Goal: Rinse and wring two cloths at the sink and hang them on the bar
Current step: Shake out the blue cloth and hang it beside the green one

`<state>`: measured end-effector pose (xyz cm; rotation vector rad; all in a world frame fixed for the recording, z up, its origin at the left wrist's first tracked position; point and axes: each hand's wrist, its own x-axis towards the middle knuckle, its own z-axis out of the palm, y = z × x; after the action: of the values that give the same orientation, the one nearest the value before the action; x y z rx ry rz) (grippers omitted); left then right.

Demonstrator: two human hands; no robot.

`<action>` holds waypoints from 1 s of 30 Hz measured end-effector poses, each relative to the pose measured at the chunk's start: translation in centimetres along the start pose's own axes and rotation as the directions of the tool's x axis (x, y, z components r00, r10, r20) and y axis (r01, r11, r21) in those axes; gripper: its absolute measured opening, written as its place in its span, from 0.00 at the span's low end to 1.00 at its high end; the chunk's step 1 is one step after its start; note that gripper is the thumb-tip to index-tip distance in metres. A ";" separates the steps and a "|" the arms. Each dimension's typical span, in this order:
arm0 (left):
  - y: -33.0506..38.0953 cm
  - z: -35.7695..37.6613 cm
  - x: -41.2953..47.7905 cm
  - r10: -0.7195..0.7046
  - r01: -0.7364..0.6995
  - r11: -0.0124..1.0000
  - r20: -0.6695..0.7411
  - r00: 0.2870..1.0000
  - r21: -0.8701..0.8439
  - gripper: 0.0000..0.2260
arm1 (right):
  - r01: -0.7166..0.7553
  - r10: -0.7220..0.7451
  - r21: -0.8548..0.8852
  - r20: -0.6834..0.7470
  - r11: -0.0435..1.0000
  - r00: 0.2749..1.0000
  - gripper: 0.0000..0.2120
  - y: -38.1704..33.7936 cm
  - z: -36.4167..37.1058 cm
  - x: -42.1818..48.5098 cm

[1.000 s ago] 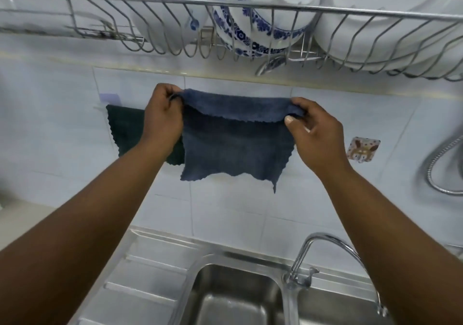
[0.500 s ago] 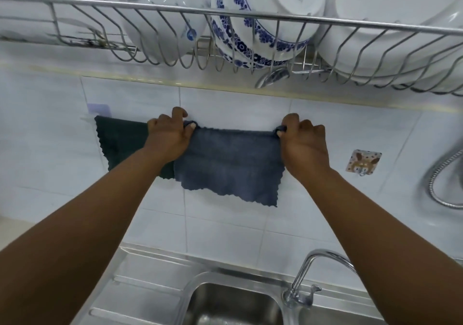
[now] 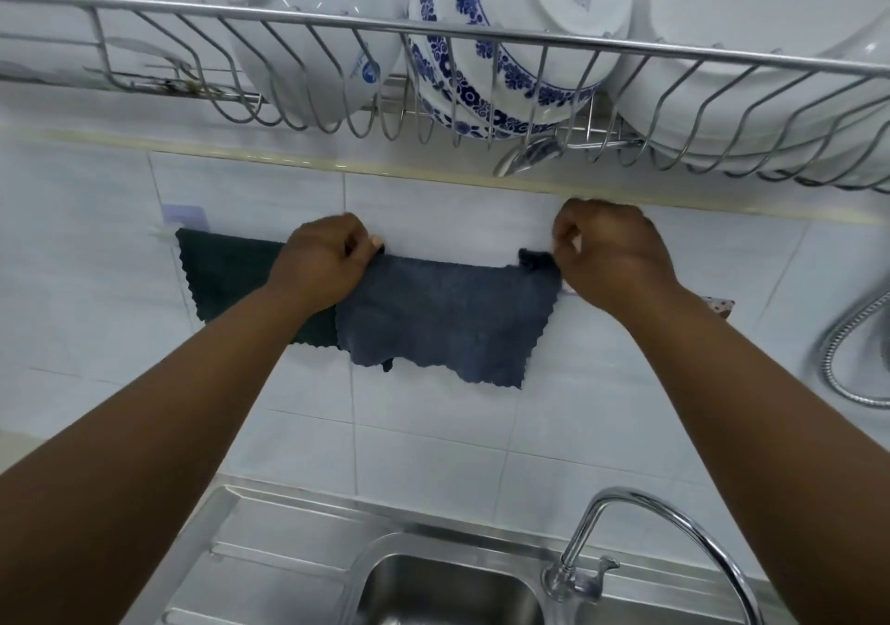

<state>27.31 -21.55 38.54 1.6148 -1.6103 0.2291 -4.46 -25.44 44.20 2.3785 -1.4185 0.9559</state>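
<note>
A grey-blue cloth [image 3: 443,316] hangs flat against the white tiled wall, draped over the bar, which it hides apart from its left end [image 3: 161,235]. My left hand [image 3: 327,258] pinches the cloth's top left corner. My right hand [image 3: 611,258] grips its bunched top right corner. A dark green cloth [image 3: 226,278] hangs on the same bar to the left, and its right part lies behind my left hand and the grey-blue cloth.
A wire dish rack [image 3: 481,27] with white and blue-patterned bowls juts out just above my hands. Below are the steel sink [image 3: 433,591] and its curved tap [image 3: 626,528]. A shower hose [image 3: 838,350] hangs at the right, and a small wall hook [image 3: 720,306] shows beside my right wrist.
Both hands lowered the grey-blue cloth from in front of the wall down onto the bar, then spread apart, pulling its top edge out straight.
</note>
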 end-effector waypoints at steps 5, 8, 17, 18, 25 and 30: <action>0.5 -0.2 0.4 -0.014 -0.102 0.931 0.313 0.950 0.349 0.21 | 0.127 -0.056 -0.141 0.426 0.982 0.903 0.19 -0.5 2.1 -1.1; 1.0 0.0 0.4 -0.035 -0.084 0.919 0.291 0.956 0.385 0.23 | 0.100 -0.041 -0.119 0.419 0.988 0.907 0.18 -0.6 1.7 -0.1; 3.0 0.1 1.5 -0.298 0.044 0.834 0.382 0.875 0.551 0.39 | 0.188 -0.147 -0.247 0.173 0.951 0.974 0.23 -0.8 2.6 -0.6; 3.0 0.2 1.8 -0.305 0.049 0.833 0.385 0.871 0.550 0.39 | 0.182 -0.147 -0.223 0.163 0.958 0.976 0.26 -0.5 2.5 -0.8; 0.9 0.7 -0.3 -0.027 0.018 0.993 0.073 0.997 0.120 0.20 | 0.273 -0.226 -0.266 0.193 0.925 0.955 0.16 0.5 3.0 -1.8; -0.7 -0.2 -1.5 0.160 -0.149 0.984 -0.132 0.978 0.093 0.09 | 0.279 -0.287 -0.227 0.000 0.933 0.958 0.17 0.6 2.6 -2.6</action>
<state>27.81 -20.45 37.41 1.5004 -1.6380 0.4852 -4.72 -25.18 40.46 2.3022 -1.0671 0.7149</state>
